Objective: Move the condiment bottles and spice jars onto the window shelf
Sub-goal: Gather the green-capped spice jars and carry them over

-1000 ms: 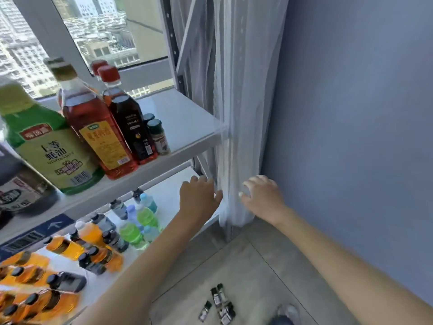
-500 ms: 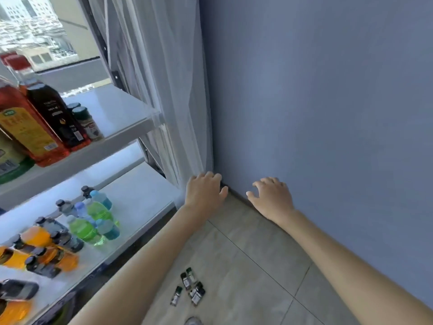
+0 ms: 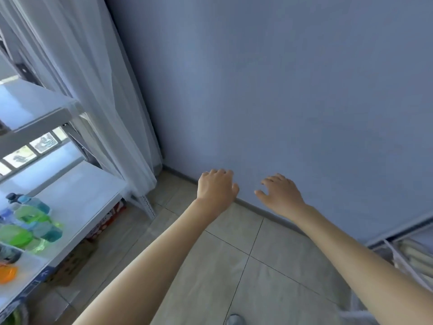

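Note:
My left hand (image 3: 216,188) and my right hand (image 3: 280,195) reach forward over the tiled floor, near the foot of the blue wall. Both hold nothing, fingers loosely bent. The white window shelf (image 3: 30,109) shows at the left edge, its visible corner bare. The condiment bottles and spice jars are out of view. On the lower white shelf (image 3: 77,198) lie several small drink bottles, green (image 3: 30,214), blue (image 3: 39,204) and orange (image 3: 8,274).
A sheer white curtain (image 3: 93,90) hangs between the shelf rack and the blue wall (image 3: 281,90). A perforated metal rack leg (image 3: 148,207) stands on the floor. Cardboard boxes (image 3: 77,259) sit under the lower shelf. A white fabric organiser (image 3: 412,256) is at the right edge.
The view has swung right, away from the rack. The sauce bottles, spice jars and the small bottles on the floor have left the view. Both hands stay empty, now before the wall.

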